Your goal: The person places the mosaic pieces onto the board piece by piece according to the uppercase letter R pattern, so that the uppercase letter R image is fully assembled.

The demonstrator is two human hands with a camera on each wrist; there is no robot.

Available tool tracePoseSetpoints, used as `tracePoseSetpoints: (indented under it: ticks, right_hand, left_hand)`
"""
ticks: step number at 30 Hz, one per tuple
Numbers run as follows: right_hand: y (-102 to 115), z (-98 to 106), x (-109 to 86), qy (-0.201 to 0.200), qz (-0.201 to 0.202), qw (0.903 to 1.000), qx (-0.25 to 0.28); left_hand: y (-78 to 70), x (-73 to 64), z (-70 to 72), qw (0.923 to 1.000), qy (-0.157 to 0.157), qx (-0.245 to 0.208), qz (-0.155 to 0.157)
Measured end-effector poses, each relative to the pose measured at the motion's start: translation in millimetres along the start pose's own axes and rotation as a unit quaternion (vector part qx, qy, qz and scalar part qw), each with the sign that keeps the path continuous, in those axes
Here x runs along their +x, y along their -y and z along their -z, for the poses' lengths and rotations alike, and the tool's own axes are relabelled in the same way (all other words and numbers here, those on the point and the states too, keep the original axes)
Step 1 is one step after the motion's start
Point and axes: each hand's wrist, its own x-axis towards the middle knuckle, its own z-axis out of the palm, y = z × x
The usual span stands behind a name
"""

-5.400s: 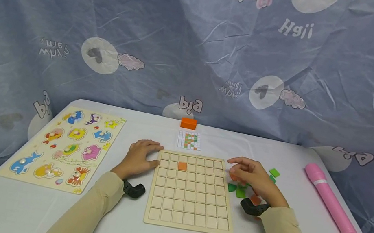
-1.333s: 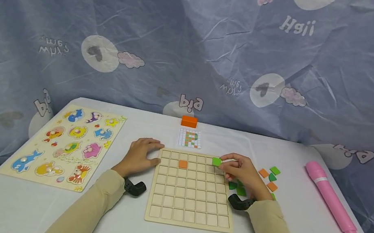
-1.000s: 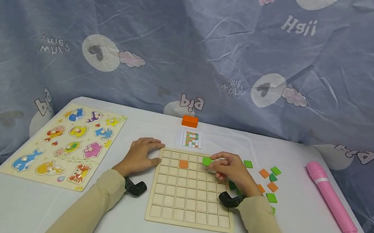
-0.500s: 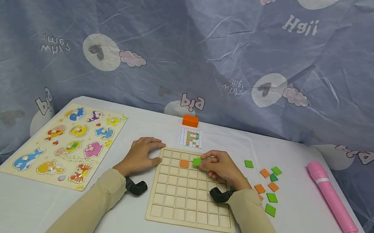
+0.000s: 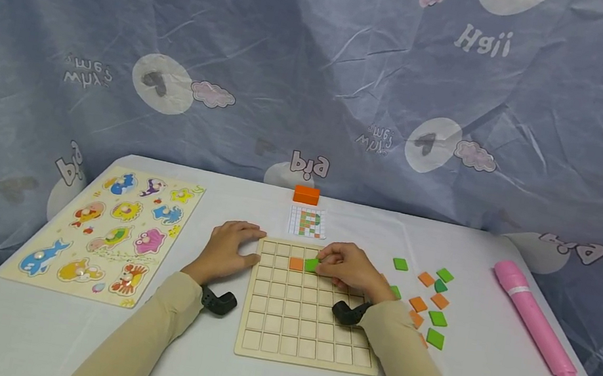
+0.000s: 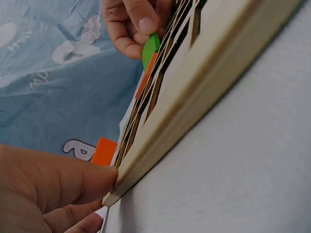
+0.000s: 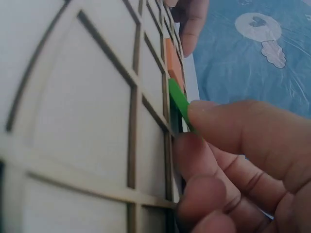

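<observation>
A wooden grid board point(image 5: 285, 326) lies in front of me, with an orange square tile point(image 5: 296, 263) seated in one cell of its second row. My right hand point(image 5: 350, 268) pinches a green square tile point(image 5: 311, 265) between thumb and finger, directly right of the orange one. In the right wrist view the green tile point(image 7: 179, 99) is tilted, its lower edge close to the orange tile point(image 7: 174, 63). My left hand point(image 5: 227, 249) rests at the board's upper left corner, its thumb touching the edge in the left wrist view.
Several loose green and orange tiles point(image 5: 438, 318) lie right of the board. Behind it are a pattern card point(image 5: 308, 223) and an orange block point(image 5: 306, 195). An animal puzzle board point(image 5: 108, 235) lies left; a pink cylindrical thing point(image 5: 541, 331) lies far right.
My right hand has left the loose tiles, carried the green tile leftward over the board and lowered it beside the orange tile. The left hand has stayed at the corner.
</observation>
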Motion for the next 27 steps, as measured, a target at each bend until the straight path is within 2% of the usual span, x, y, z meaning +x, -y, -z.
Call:
tracePoseSetpoints:
  ticks: [9, 14, 20, 27]
  right_hand:
    - [0, -3, 2.0, -0.015, -0.003, 0.9992, -0.036]
    - [-1, -4, 3.9, -0.011, -0.008, 0.9994, -0.033]
    - [0, -1, 0.8, 0.004, 0.003, 0.9993, -0.036]
    - [-4, 14, -15.1, 0.031, 0.031, 0.9987, 0.024]
  left_hand:
    - [1.0, 0.6, -0.1, 1.0, 0.002, 0.003, -0.001]
    - [0.7, 0.8, 0.1, 1.0, 0.004, 0.005, 0.002]
    - [0.7, 0.2, 0.3, 1.0, 0.002, 0.008, 0.001]
    - [0.1, 0.6, 0.3, 1.0, 0.004, 0.006, 0.0]
